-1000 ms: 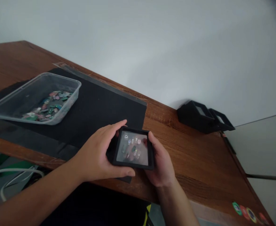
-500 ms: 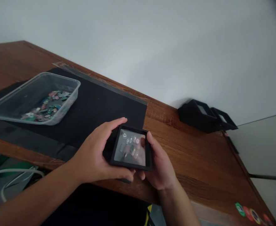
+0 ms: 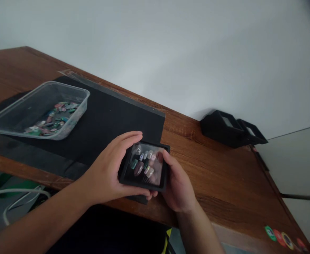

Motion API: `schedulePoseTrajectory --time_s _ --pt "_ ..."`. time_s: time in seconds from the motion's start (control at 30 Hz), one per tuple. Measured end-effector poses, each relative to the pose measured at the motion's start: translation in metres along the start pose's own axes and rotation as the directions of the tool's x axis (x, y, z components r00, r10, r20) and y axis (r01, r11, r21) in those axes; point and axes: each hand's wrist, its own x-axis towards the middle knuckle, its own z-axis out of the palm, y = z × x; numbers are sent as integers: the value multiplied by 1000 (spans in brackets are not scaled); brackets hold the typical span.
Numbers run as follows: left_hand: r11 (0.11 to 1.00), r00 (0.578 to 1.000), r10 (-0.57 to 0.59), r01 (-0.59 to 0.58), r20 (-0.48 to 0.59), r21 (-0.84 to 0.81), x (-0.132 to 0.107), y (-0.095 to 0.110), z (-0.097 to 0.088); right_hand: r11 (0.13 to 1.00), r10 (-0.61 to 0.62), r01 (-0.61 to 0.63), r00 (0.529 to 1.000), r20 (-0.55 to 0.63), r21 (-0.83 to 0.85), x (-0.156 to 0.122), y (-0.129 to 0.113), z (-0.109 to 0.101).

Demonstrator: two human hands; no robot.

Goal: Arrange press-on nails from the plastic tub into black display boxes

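A small black framed box (image 3: pixel 141 182) with a clear window is held between both hands, over the front edge of the table. Behind its window lie several small glossy pieces (image 3: pixel 138 168) that look like press-on nails, in green, brown, clear and pale tones. My left hand (image 3: pixel 109 167) wraps around the left side, thumb along the near edge and fingers at the far corner. On the right side my right hand (image 3: pixel 180 185) grips it, its thumb at the window's edge and its fingers partly hidden underneath.
A clear plastic tub (image 3: pixel 87 95) with several colourful small pieces sits on a black mat (image 3: pixel 112 116) at left. Two black boxes (image 3: pixel 221 128) stand against the wall. Round stickers (image 3: pixel 279 238) mark the wooden table (image 3: pixel 213 176) at lower right. White cables (image 3: pixel 5 211) hang at lower left.
The box has tilted a little in my hands; window glare has lessened and the pieces inside show more clearly. Both hands keep their hold.
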Motion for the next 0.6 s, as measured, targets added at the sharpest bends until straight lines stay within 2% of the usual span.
schedulePoseTrajectory --time_s 0.17,0.3,0.4,0.47,0.5,0.53,0.57,0.6 --pt "999 999 -25 24 -22 -40 -1 -1 4 999 -32 31 999 -30 -33 0 -1 2" --pt "997 996 22 -28 -82 -69 -1 -1 6 981 -174 164 981 -86 -104 3 4 0" --pt "998 996 45 -49 -74 -45 -1 -2 5 950 -255 225 960 -118 -218 7 10 -7" --pt "998 997 47 -49 -68 -29 -1 -2 4 903 -363 299 914 -178 -307 9 11 -10" --pt "999 997 45 -47 -70 -27 0 -3 3 851 -477 380 849 -228 -363 9 11 -10" --pt "999 997 41 -43 -72 -28 0 -3 3 763 -621 484 732 -279 -429 8 10 -9" --pt "999 997 34 -36 -75 -30 0 -3 3 649 -755 578 570 -325 -494 5 8 -6" --pt "999 997 25 -28 -79 -30 1 -3 2 515 -857 650 375 -354 -559 1 5 -3"
